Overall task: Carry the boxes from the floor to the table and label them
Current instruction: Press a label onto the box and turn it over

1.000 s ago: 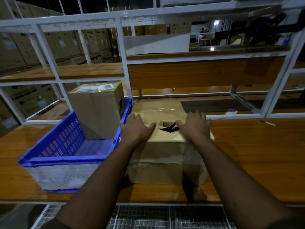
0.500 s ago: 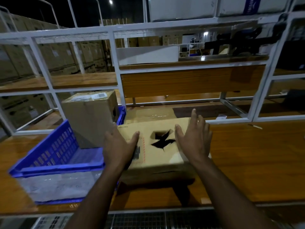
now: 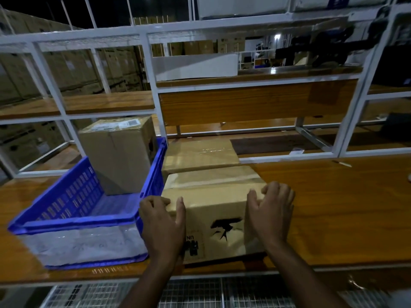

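against the near box point(image 3: 213, 205) on the tabletop point(image 3: 333, 207), left hand point(image 3: 162, 225) and right hand point(image 3: 270, 210) curl over its top corners, gripping it. likely still positioning it beside the blue crate point(image 3: 73, 221); labelling looks next. 3 boxes visible: this one, 1 behind point(image 3: 198, 154), 1 in the crate point(image 3: 117, 156).

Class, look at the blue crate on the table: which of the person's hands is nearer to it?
Left. The left hand grips the cardboard box at its corner right beside the blue crate; the right hand holds the box's far side, away from the crate.
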